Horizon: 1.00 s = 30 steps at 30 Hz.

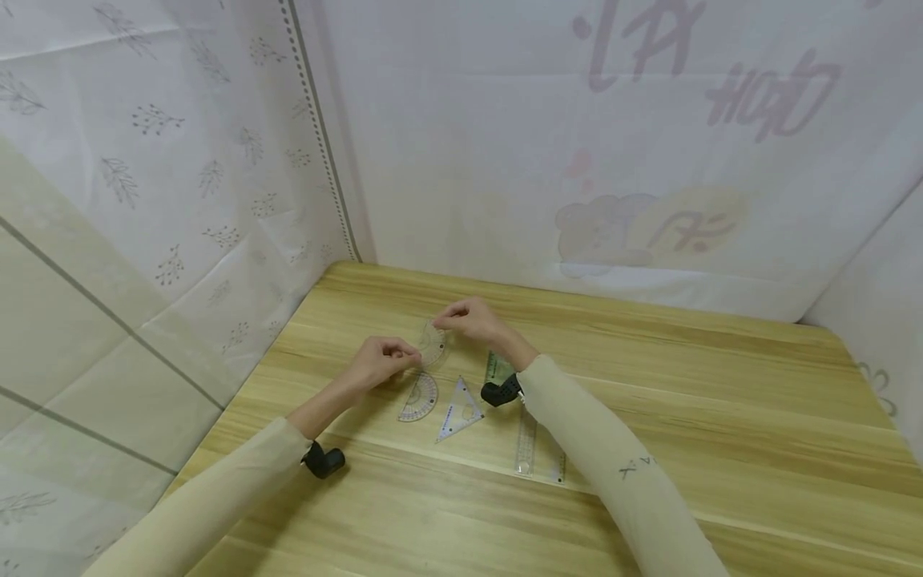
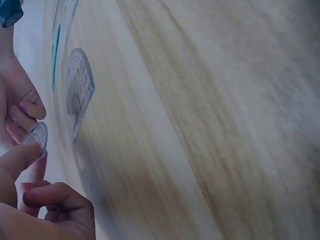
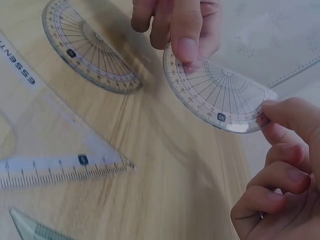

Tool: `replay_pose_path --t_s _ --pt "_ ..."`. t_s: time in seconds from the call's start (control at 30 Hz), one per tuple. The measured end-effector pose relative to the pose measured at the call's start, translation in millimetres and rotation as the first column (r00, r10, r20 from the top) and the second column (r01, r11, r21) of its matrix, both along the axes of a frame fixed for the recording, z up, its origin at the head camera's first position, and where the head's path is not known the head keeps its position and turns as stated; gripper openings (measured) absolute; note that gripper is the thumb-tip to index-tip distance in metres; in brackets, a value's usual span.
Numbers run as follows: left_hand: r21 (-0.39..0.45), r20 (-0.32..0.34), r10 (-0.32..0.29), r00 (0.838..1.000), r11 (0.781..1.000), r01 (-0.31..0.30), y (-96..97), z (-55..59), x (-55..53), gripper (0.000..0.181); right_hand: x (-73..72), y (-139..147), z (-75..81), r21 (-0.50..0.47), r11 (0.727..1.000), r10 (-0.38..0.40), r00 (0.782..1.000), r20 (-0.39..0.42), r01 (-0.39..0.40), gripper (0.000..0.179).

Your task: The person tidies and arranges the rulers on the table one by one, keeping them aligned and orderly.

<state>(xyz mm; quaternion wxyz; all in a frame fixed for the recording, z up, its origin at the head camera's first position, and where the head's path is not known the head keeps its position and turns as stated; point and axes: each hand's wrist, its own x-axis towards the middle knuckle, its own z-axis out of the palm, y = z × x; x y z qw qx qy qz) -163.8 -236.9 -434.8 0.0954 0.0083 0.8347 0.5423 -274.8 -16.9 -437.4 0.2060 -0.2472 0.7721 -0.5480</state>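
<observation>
A clear protractor is held between my two hands, raised over the table. My left hand pinches one end of it between thumb and finger, and my right hand pinches the opposite end. A second clear protractor lies on the table just below my left hand, its curved side toward the right. Beside that lies a clear set square with printed scales. In the left wrist view the held protractor shows edge-on, partly hidden by the left thumb.
A green-tinted piece lies partly behind the right wrist's black camera. A clear ruler and another scaled strip lie under the right forearm. The wooden table meets curtains at the back and left.
</observation>
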Motion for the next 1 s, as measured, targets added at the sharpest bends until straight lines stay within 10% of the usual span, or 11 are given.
replay_pose_path --t_s 1.0 --pt "-0.005 -0.004 0.031 1.000 1.000 -0.031 14.2 1.2 -15.8 0.025 -17.8 19.6 -7.0 -0.118 0.992 0.042 0.996 0.075 -0.033 0.016"
